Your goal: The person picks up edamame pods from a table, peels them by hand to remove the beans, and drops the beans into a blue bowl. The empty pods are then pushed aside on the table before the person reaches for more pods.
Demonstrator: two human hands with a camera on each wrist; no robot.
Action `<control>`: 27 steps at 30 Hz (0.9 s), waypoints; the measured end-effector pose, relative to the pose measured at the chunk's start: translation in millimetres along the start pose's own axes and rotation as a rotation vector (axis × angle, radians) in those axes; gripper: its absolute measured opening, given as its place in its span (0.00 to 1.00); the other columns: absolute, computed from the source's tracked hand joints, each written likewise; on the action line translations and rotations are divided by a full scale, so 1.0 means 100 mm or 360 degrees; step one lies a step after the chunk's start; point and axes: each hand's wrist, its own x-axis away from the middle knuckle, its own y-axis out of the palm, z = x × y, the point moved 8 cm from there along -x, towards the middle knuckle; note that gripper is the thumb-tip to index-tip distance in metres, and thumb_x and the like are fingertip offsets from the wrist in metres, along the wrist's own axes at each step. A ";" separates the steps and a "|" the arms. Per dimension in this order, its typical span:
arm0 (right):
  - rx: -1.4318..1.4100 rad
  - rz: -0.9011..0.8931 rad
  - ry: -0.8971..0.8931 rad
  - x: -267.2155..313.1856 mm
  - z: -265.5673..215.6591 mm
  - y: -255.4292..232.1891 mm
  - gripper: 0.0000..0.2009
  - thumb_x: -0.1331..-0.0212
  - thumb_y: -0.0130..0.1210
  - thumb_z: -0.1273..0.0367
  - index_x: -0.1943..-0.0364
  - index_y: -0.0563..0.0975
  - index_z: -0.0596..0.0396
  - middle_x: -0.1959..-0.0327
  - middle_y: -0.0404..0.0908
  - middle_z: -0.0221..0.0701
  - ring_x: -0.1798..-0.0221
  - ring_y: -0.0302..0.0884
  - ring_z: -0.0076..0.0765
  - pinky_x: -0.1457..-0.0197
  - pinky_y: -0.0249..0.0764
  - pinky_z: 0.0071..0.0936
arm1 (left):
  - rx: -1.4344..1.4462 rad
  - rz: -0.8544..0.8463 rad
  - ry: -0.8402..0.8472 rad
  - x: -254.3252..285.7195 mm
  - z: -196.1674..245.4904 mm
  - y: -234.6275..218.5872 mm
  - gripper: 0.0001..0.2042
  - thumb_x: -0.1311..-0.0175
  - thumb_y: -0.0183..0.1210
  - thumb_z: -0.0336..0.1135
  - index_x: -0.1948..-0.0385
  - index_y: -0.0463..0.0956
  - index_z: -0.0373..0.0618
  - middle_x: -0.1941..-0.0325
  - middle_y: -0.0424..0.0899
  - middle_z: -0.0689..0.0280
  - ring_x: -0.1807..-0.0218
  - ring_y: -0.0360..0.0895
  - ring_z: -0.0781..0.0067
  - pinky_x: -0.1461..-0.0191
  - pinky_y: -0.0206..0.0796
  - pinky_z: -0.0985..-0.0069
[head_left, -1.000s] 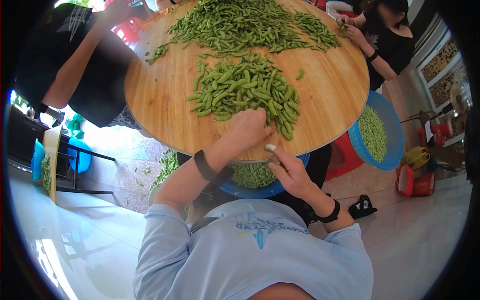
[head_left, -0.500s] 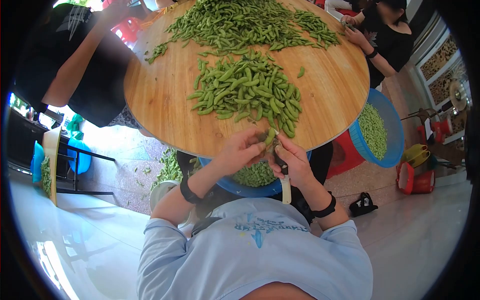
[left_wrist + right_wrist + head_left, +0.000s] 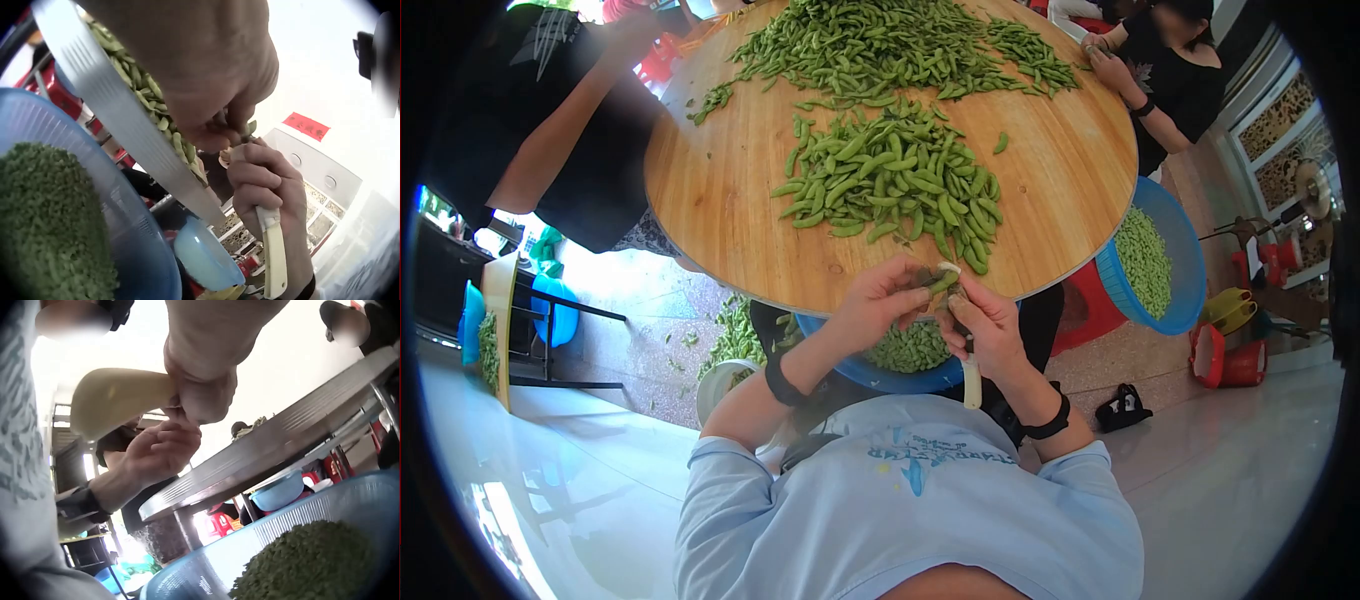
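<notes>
At the near edge of the round wooden table (image 3: 730, 220), the left hand (image 3: 882, 300) pinches a green pod (image 3: 941, 283). Close beside it the right hand (image 3: 988, 325) grips a tool with a cream handle (image 3: 972, 384), which points down toward the lap. The fingertips of both hands nearly meet around the pod. In the left wrist view the right hand (image 3: 269, 187) has its fingers curled round the handle (image 3: 275, 259); the tool's working end is hidden. A pile of pods (image 3: 890, 180) lies on the table just beyond the hands.
Below the hands is a blue basket (image 3: 850, 372) of shelled beans (image 3: 908, 348). Another blue basket (image 3: 1190, 270) of beans stands at the right. A larger pod heap (image 3: 870, 50) covers the table's far part. People sit at left and right; pods lie on the floor at left.
The left hand has drawn back from the pile with a pod and come to the right hand. The right hand has turned, so the cream handle shows. Since half a second ago the pod has tilted lower.
</notes>
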 end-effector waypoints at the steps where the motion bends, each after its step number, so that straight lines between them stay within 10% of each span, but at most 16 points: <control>1: 0.0000 0.0000 -0.0003 0.01 -0.03 -0.02 0.19 0.33 0.42 0.72 0.38 0.65 0.57 0.75 0.70 0.31 0.81 0.62 0.18 0.83 0.60 0.14 | -0.0001 -0.0002 0.0001 -0.02 -0.02 -0.04 0.08 0.36 0.53 0.25 0.57 0.70 0.39 0.69 0.76 0.66 0.76 0.71 0.81 0.76 0.63 0.83; 6: -0.0862 -0.0471 0.0346 0.09 0.00 0.14 0.17 0.33 0.45 0.70 0.41 0.68 0.57 0.74 0.70 0.33 0.81 0.62 0.19 0.83 0.60 0.14 | 0.1266 -0.0422 -0.0421 0.05 -0.21 0.22 0.09 0.39 0.56 0.27 0.57 0.74 0.41 0.69 0.78 0.65 0.81 0.72 0.74 0.81 0.65 0.78; 10: -0.0846 -0.0292 0.0283 0.08 0.03 0.05 0.15 0.33 0.46 0.69 0.44 0.70 0.56 0.73 0.70 0.32 0.80 0.62 0.20 0.84 0.59 0.14 | 0.1110 -0.0239 -0.0419 0.03 -0.12 0.23 0.09 0.38 0.56 0.28 0.57 0.74 0.40 0.69 0.78 0.66 0.78 0.74 0.73 0.79 0.66 0.77; 16: -0.0862 -0.0028 0.0360 0.05 0.15 -0.01 0.09 0.33 0.46 0.68 0.53 0.72 0.55 0.72 0.70 0.33 0.80 0.62 0.21 0.84 0.59 0.15 | -0.1567 0.0046 0.0927 0.10 0.50 0.23 0.11 0.43 0.63 0.30 0.59 0.75 0.39 0.68 0.80 0.67 0.75 0.76 0.74 0.74 0.67 0.78; 19: -0.0768 -0.0037 0.0314 0.04 0.17 -0.01 0.09 0.33 0.46 0.68 0.53 0.73 0.54 0.73 0.71 0.33 0.80 0.63 0.21 0.84 0.60 0.15 | -0.1358 0.0121 0.0785 0.13 0.47 0.21 0.08 0.39 0.60 0.31 0.62 0.77 0.38 0.71 0.79 0.69 0.76 0.74 0.81 0.77 0.63 0.82; 21: -0.0736 0.0019 0.0283 0.03 0.18 -0.04 0.11 0.33 0.46 0.68 0.50 0.72 0.55 0.73 0.71 0.34 0.80 0.63 0.21 0.84 0.60 0.15 | -0.0081 0.0229 -0.0178 0.08 0.01 0.03 0.08 0.35 0.55 0.32 0.62 0.77 0.37 0.74 0.77 0.71 0.77 0.71 0.86 0.78 0.60 0.86; 27: 0.0112 0.0144 -0.0058 0.04 0.04 -0.15 0.16 0.35 0.47 0.73 0.43 0.68 0.59 0.73 0.72 0.28 0.79 0.66 0.18 0.81 0.63 0.17 | -0.0442 0.0310 -0.0098 0.13 0.06 0.11 0.09 0.35 0.54 0.32 0.62 0.75 0.35 0.78 0.76 0.64 0.77 0.73 0.80 0.74 0.65 0.76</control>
